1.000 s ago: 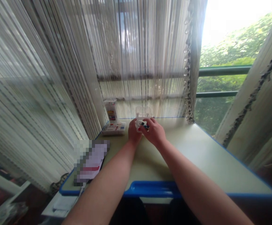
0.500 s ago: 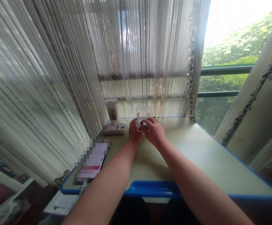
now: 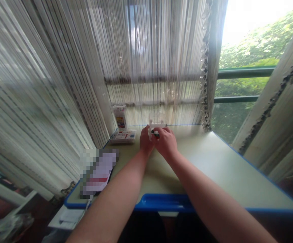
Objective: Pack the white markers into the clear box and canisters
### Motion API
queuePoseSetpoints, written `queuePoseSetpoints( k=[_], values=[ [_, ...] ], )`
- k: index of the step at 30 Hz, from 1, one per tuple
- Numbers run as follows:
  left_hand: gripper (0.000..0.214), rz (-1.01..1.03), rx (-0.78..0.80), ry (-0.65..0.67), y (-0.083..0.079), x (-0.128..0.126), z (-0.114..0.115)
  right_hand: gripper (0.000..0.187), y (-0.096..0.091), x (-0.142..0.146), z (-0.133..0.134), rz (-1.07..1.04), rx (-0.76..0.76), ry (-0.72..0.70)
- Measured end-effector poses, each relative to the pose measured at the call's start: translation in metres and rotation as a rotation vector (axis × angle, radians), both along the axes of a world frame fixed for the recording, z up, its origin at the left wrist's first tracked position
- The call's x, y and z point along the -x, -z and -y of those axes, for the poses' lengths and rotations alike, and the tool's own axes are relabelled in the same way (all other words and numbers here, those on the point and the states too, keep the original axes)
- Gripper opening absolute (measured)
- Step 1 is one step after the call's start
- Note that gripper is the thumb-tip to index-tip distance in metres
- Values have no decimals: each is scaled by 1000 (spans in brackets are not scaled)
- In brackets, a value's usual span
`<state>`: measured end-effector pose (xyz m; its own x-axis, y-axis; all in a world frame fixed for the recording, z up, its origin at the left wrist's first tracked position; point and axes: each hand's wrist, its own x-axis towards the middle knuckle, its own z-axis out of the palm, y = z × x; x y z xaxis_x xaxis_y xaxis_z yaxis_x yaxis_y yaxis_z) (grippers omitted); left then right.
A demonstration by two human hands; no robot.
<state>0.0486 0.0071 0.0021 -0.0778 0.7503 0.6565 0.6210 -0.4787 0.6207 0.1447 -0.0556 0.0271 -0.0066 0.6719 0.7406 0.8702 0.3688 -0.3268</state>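
Note:
My left hand is closed around the left side of a clear plastic box, near the far edge of the table. The box's see-through lid stands up open at the back. From the right, my right hand reaches over the box with its fingers curled inward. At its fingertips are small coloured pieces, dark green, black and orange-red; they are too small to tell their kind. My right hand hides most of the box's inside.
A flat clear case with a printed label lies left of my hands, with a tall clear container behind it. A blurred-out phone-like object lies at the left edge. The table has a blue rim; striped curtains hang behind.
My right hand has drawn in closer over the box, its fingers more curled about the coloured pieces. A red spot seen in the box before is now covered. My left hand keeps its hold.

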Motion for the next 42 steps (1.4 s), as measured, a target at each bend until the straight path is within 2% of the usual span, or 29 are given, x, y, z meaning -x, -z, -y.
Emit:
queuePoseSetpoints(
  k=[3, 6, 14, 19, 22, 26, 30, 37, 42],
  values=[
    [16, -90, -71, 3, 2, 1, -1, 21, 0, -1, -1, 6, 1, -17],
    [17, -84, -103, 2, 3, 2, -1, 23, 1, -1, -2, 12, -26, -38],
    [14, -70, -102, 11, 3, 0, 1, 16, 1, 0, -2, 21, -27, 15],
    [13, -106, -103, -4, 3, -2, 1, 15, 4, -4, -3, 47, -122, 25],
    [12, -158, -130, 0, 2, -1, 2, 16, 4, -5, -3, 60, -203, -45],
    [7, -177, -120, -9, -1, 1, 0, 18, 3, -5, -2, 40, -270, -218],
    [8, -192, -116, -18, -1, 1, -2, 18, 2, -7, -4, 60, -222, -307],
    [12, -174, -204, -13, 5, 2, -3, 20, 3, -13, -11, 58, -110, -292],
    [13, -166, -205, 3, 6, 3, -7, 22, 3, -11, -10, 76, -69, -286]
  ],
)
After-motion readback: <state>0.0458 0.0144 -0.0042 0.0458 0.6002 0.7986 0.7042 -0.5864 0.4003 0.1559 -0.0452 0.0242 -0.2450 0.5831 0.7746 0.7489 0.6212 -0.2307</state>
